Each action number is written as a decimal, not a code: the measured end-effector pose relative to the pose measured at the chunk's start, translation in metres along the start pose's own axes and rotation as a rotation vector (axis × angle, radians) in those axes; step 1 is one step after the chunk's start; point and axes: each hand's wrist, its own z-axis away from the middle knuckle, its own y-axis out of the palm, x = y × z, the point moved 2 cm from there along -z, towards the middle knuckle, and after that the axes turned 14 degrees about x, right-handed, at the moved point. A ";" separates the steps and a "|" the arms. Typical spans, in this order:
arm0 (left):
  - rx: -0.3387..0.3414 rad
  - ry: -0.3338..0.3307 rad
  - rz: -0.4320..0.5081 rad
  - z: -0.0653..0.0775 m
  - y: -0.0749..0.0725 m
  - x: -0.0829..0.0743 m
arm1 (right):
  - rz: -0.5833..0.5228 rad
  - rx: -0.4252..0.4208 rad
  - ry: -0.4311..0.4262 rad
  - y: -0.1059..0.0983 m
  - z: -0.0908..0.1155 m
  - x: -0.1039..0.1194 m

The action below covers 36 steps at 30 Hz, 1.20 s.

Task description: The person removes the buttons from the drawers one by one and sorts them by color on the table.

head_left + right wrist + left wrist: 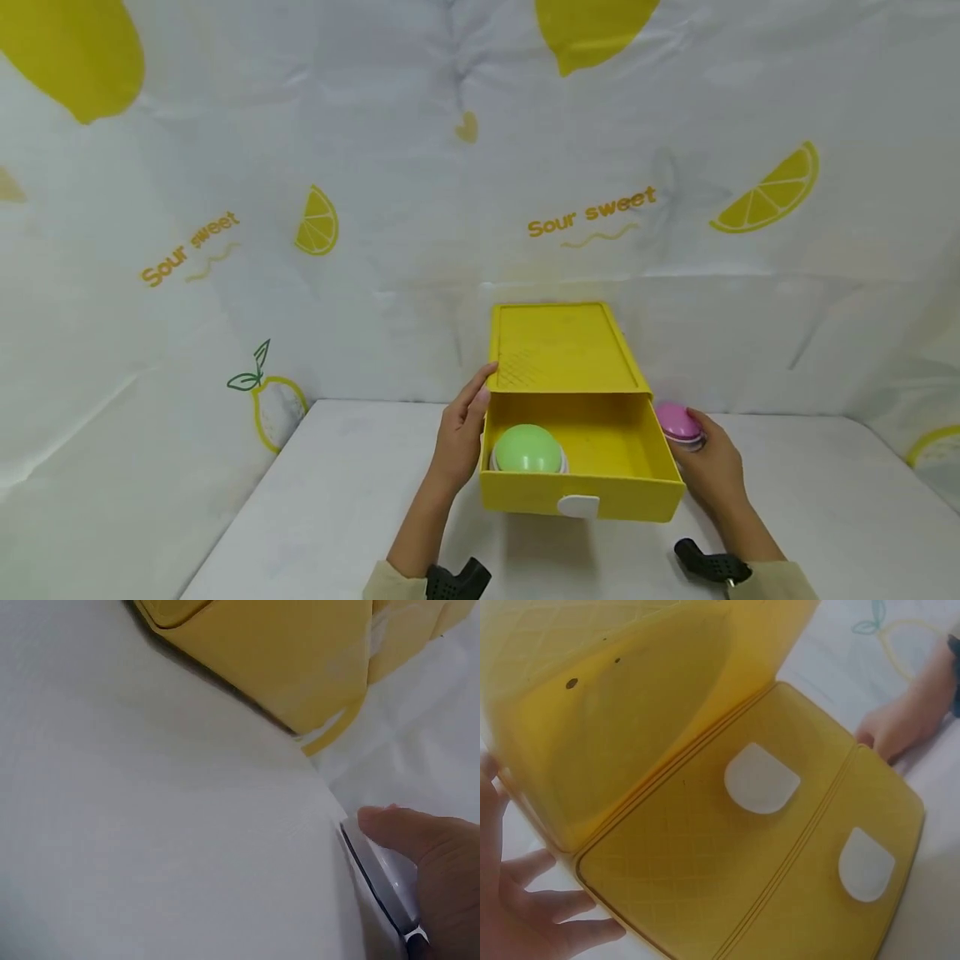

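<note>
A yellow drawer box (566,348) has its top drawer (581,493) pulled out toward me. Inside the drawer, at its left front, sits a green domed round object (528,450) with a white rim. My left hand (459,433) touches the left side of the box with extended fingers, which the left wrist view shows spread along its edge. On the right, my right hand (711,468) grips a purple domed round object (678,422) with a pale rim, beside the drawer. Its thumb presses the rim (379,874) in the right wrist view. Whether that object touches the table is unclear.
The box stands on a white table (337,500) near the back wall covering (420,333), printed with lemons. White tab handles (761,780) mark the closed lower drawers in the left wrist view.
</note>
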 end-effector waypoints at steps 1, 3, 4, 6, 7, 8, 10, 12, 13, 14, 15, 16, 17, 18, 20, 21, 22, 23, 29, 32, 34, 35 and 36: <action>-0.002 -0.003 -0.004 0.000 0.001 0.000 | 0.009 0.007 -0.009 -0.001 0.001 0.000; -0.009 -0.006 -0.012 0.000 0.001 0.000 | 0.029 0.015 -0.024 -0.001 0.002 0.001; -0.011 -0.006 -0.014 0.000 0.001 0.000 | 0.037 0.016 -0.025 -0.002 0.003 0.002; -0.012 -0.006 -0.018 0.000 0.002 0.000 | 0.034 0.017 -0.004 -0.004 0.006 0.004; -0.011 -0.003 -0.021 0.000 0.002 0.000 | 0.026 0.010 0.004 -0.007 0.008 0.007; -0.011 -0.002 -0.025 -0.001 0.002 0.000 | 0.030 0.001 0.003 -0.010 0.009 0.009; -0.012 0.003 -0.033 -0.002 0.002 0.000 | 0.037 -0.018 -0.015 -0.017 0.012 0.016; -0.019 0.002 -0.044 -0.001 0.002 0.000 | 0.045 -0.041 -0.056 -0.026 0.016 0.026; -0.022 -0.002 -0.049 -0.001 0.002 -0.001 | 0.049 -0.054 -0.079 -0.030 0.019 0.032; -0.021 0.001 -0.051 0.000 0.002 -0.001 | 0.058 -0.068 -0.102 -0.034 0.021 0.038; -0.022 -0.001 -0.052 0.000 0.002 -0.001 | 0.058 -0.083 -0.127 -0.038 0.024 0.045; -0.025 -0.003 -0.050 0.000 0.001 -0.002 | 0.053 -0.096 -0.149 -0.042 0.028 0.053; -0.026 -0.007 -0.048 0.001 0.001 -0.001 | 0.045 -0.103 -0.164 -0.046 0.032 0.060; -0.027 -0.008 -0.044 0.001 0.002 -0.001 | 0.041 -0.114 -0.183 -0.050 0.035 0.068; -0.026 -0.008 -0.038 0.000 0.002 -0.001 | 0.027 -0.125 -0.209 -0.059 0.042 0.082; -0.028 -0.014 -0.032 0.000 0.002 -0.001 | 0.019 -0.128 -0.224 -0.063 0.046 0.089; -0.028 -0.013 -0.030 0.000 0.002 -0.001 | 0.013 -0.128 -0.235 -0.067 0.050 0.096; -0.027 -0.012 -0.030 0.000 0.002 0.000 | 0.010 -0.131 -0.250 -0.071 0.055 0.102; -0.027 -0.011 -0.016 -0.001 0.003 -0.001 | -0.052 -0.155 -0.372 -0.087 0.081 0.134; -0.022 -0.003 -0.013 0.000 0.003 -0.001 | -0.107 -0.139 -0.434 -0.085 0.092 0.147; -0.019 0.001 -0.009 0.000 0.003 -0.001 | -0.136 -0.115 -0.480 -0.082 0.100 0.157; -0.017 0.005 -0.008 0.000 0.003 -0.001 | -0.146 -0.102 -0.499 -0.080 0.103 0.162; -0.016 0.006 -0.008 0.000 0.003 -0.001 | -0.152 -0.089 -0.518 -0.078 0.106 0.168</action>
